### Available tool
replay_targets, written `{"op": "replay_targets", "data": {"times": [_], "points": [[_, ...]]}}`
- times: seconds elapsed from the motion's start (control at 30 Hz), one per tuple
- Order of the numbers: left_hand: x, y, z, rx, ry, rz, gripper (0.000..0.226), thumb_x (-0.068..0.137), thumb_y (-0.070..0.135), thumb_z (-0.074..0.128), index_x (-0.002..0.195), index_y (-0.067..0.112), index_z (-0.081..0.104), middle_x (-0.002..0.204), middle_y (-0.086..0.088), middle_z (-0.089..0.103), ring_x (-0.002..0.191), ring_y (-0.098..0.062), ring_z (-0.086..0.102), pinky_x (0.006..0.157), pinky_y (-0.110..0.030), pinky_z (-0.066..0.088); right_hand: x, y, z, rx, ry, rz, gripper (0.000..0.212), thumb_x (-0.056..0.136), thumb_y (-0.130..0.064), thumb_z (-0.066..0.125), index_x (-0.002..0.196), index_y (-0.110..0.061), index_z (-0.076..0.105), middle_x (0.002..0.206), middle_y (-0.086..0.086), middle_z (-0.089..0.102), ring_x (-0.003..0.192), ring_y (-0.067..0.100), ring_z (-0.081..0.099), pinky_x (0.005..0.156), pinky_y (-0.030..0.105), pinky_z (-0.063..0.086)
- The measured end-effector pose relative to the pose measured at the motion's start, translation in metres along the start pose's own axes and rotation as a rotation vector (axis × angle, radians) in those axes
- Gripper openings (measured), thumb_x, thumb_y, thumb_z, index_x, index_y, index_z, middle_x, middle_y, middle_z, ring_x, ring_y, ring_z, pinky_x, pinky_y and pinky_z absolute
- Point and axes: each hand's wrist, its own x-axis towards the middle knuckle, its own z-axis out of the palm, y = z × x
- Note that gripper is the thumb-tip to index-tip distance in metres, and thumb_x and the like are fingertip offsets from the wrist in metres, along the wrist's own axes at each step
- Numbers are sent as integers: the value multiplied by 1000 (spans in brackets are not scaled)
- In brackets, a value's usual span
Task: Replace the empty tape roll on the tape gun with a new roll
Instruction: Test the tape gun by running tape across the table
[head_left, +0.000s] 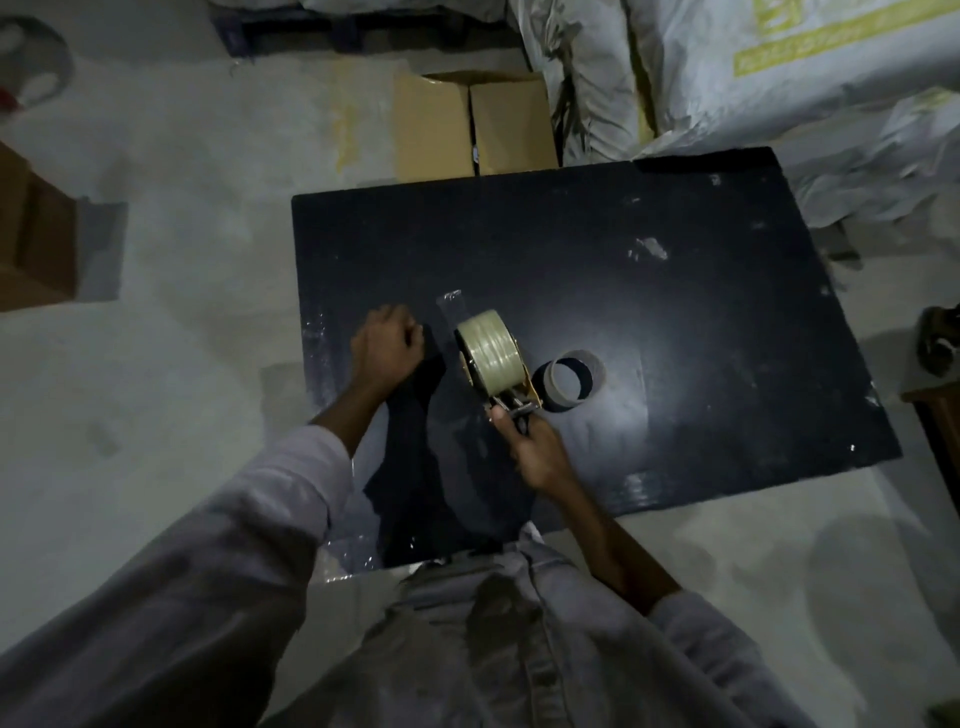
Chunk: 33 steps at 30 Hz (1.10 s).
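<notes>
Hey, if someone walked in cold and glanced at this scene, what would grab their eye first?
The pale full tape roll mounted on the tape gun, gripped by the right hand mid-table. Just right of it the empty core stands on the black table. The left hand rests curled on the tabletop beside the roll.

I see a black table (675, 312) flecked with pale smears, pale olive tape roll (491, 353) on a yellowish tape gun (533, 391), grey-brown empty core (563, 387), tan box (467, 124) past its far edge
</notes>
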Motion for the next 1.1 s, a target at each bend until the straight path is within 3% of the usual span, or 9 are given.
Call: {"op": "replay_targets", "data": {"times": [0.13,0.27,0.37,0.47,0.6,0.8,0.87,0.93,1.1], "points": [[-67,-26,21,10,-135,56,54,90,46,63,135,17,66,139,-12,66,128,-39,61,109,-55,48,0,-7,-3,-5,21,-20,53,105,-72,64,120,-22,78,75,-15,68,70,0,60,65,23,46],[-114,-29,39,95,-301,108,94,93,59,71,169,18,36,181,-7,22,168,-32,17,131,-58,17,7,-8,-3,-29,69,-29,83,94,-90,60,134,-19,73,69,-24,60,68,-5,52,60,18,42],[-133,-34,44,154,-343,150,109,94,70,66,175,17,15,184,-5,1,170,-30,-2,134,-60,4,21,6,3,-27,78,-13,100,80,-105,54,132,-21,73,79,-21,57,73,7,55,62,25,42],[-144,-35,43,173,-354,174,111,93,77,57,175,17,12,184,-6,-1,170,-33,-3,134,-63,6,11,19,-2,-58,32,26,78,83,-105,52,106,-33,72,79,-18,60,71,10,56,63,27,44],[-150,-31,46,198,-351,152,109,94,79,47,176,17,9,184,-8,-3,169,-33,-7,135,-62,4,-16,49,-10,-71,57,43,74,78,-108,52,87,-36,68,76,-16,59,67,8,52,62,25,41],[-168,-16,54,196,-361,158,110,95,77,51,175,15,8,184,-7,-4,170,-29,-9,136,-57,-2,-89,79,-26,-26,62,11,50,104,-80,56,73,-43,68,56,-25,60,53,-6,54,54,16,39],[-179,-12,59,204,-371,163,112,94,79,50,176,16,5,184,-6,-7,169,-27,-11,136,-56,-4,-108,97,-30,17,73,36,59,96,-89,57,68,-39,66,54,-17,56,47,1,51,50,24,39],[-189,-7,65,204,-378,160,113,94,80,50,176,18,2,183,-4,-11,169,-26,-15,136,-54,-7,-125,109,-34,80,82,73,62,102,-79,62,64,-30,56,54,-1,47,41,17,42,46,27,33],[-210,16,72,208,-396,240,109,96,75,50,176,18,3,183,-3,-10,169,-25,-15,136,-53,-6,-154,117,-41,127,76,89,55,110,-63,62,62,-35,64,62,12,38,41,17,34,44,26,27]]}}
